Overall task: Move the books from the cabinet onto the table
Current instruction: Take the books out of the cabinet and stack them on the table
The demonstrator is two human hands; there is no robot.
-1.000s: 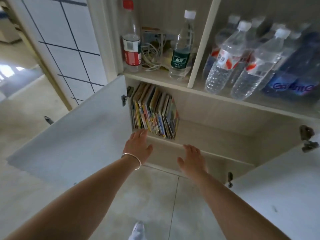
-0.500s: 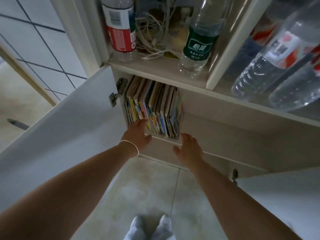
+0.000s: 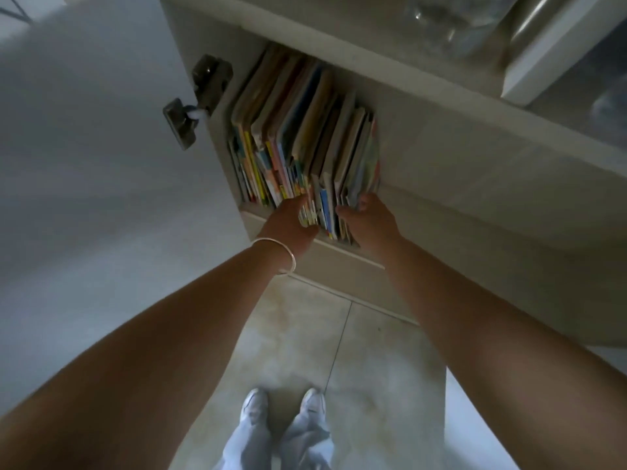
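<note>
A row of thin, colourful books [image 3: 298, 137] stands upright at the left end of the lower cabinet [image 3: 458, 157] shelf. My left hand [image 3: 288, 225], a silver bangle on its wrist, presses against the left side of the rightmost few books at their front bottom edge. My right hand [image 3: 369, 222] curls around the right side of the same bundle, fingers on the outermost cover. Those books stick out slightly past the shelf lip. No table is in view.
The open white cabinet door [image 3: 101, 164] hangs to the left on a metal hinge [image 3: 200, 96]. Plastic bottles [image 3: 451, 18] stand blurred on the shelf above. Below are a tiled floor [image 3: 305, 351] and my two white shoes [image 3: 281, 412].
Both hands have moved forward from the shelf lip onto the books and closed around the rightmost ones. My head has come closer and tilted down.
</note>
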